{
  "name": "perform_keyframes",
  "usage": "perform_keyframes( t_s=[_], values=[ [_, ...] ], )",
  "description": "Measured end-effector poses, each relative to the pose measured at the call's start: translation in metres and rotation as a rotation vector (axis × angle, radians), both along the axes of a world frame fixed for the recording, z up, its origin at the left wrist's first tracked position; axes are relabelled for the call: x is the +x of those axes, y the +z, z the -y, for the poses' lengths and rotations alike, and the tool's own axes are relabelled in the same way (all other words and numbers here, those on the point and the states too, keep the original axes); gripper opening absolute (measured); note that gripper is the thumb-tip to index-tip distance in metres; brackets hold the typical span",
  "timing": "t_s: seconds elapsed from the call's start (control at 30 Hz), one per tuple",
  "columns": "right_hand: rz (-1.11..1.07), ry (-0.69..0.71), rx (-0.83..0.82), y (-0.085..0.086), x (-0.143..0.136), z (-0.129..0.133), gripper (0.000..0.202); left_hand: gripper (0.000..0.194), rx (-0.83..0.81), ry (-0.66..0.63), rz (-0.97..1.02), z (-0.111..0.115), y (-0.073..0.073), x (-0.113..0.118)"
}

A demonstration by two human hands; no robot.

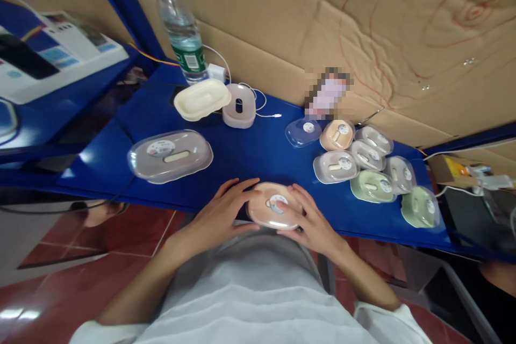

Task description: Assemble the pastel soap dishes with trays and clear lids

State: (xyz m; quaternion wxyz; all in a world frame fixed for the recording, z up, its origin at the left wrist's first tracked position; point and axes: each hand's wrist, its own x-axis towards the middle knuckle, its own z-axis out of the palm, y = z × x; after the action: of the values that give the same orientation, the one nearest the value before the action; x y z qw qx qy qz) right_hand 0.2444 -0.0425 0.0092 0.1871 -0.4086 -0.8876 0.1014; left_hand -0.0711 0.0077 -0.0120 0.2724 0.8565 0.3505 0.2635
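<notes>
A peach oval box (264, 214) with a clear lid and a round label is at the blue table's front edge, between my hands. My left hand (226, 212) is at its left side, fingers spread and curved along the rim. On the right side, my right hand (312, 220) has its fingers on the lid and rim, holding the box. Further left lies a larger clear-lidded box (187, 164) with a pale handle. Behind it are a cream tray (201, 99) and a grey-pink oval piece (239, 113) with a slot.
Several lidded boxes, including a green one (368, 188) and a peach one (336, 137), stand at the right. Beside them is a loose clear lid (300, 134). A water bottle (181, 32), white cable and blurred phone-like object (327, 95) are at the back.
</notes>
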Motion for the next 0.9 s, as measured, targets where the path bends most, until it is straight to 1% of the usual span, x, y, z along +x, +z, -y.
perform_keyframes(
  t_s=[0.07,0.1,0.17,0.23,0.33,0.37,0.43,0.5,0.57,0.6,0.67,0.77,0.83,0.9],
  values=[
    [0.022,-0.080,-0.016,0.007,0.016,0.020,0.078,0.074,0.013,-0.022,-0.036,0.000,0.000,0.000],
    [0.049,-0.128,-0.028,0.012,0.025,0.029,0.077,0.076,0.014,-0.014,-0.050,-0.001,0.001,0.000],
    [0.121,-0.234,-0.056,0.022,0.047,0.048,0.074,0.071,0.020,0.029,-0.067,-0.007,0.004,0.000],
    [0.179,-0.340,-0.073,0.029,0.069,0.065,0.071,0.062,0.062,0.125,-0.103,-0.019,0.010,0.004],
    [0.235,-0.498,-0.030,0.031,0.100,0.082,0.066,0.052,0.180,0.364,-0.220,-0.048,0.027,0.021],
    [0.253,-0.552,0.001,0.030,0.111,0.086,0.065,0.053,0.204,0.411,-0.282,-0.060,0.034,0.028],
    [0.278,-0.652,0.051,0.026,0.131,0.093,0.062,0.061,0.228,0.437,-0.402,-0.085,0.046,0.040],
    [0.267,-0.719,0.047,0.023,0.150,0.098,0.060,0.068,0.227,0.458,-0.480,-0.107,0.054,0.049],
    [0.224,-0.775,0.025,0.021,0.165,0.103,0.060,0.072,0.202,0.466,-0.535,-0.122,0.057,0.054],
    [0.197,-0.807,0.026,0.019,0.169,0.105,0.061,0.072,0.192,0.465,-0.548,-0.126,0.057,0.054],
    [0.150,-0.868,0.026,0.016,0.173,0.109,0.064,0.070,0.187,0.458,-0.537,-0.124,0.056,0.052],
    [0.121,-0.927,-0.048,0.016,0.169,0.115,0.073,0.063,0.222,0.448,-0.472,-0.103,0.048,0.044],
    [0.103,-0.963,-0.105,0.024,0.163,0.120,0.082,0.056,0.266,0.428,-0.428,-0.082,0.040,0.035],
    [0.027,-0.977,-0.123,0.038,0.152,0.122,0.085,0.049,0.326,0.407,-0.369,-0.060,0.031,0.025]
  ],
)
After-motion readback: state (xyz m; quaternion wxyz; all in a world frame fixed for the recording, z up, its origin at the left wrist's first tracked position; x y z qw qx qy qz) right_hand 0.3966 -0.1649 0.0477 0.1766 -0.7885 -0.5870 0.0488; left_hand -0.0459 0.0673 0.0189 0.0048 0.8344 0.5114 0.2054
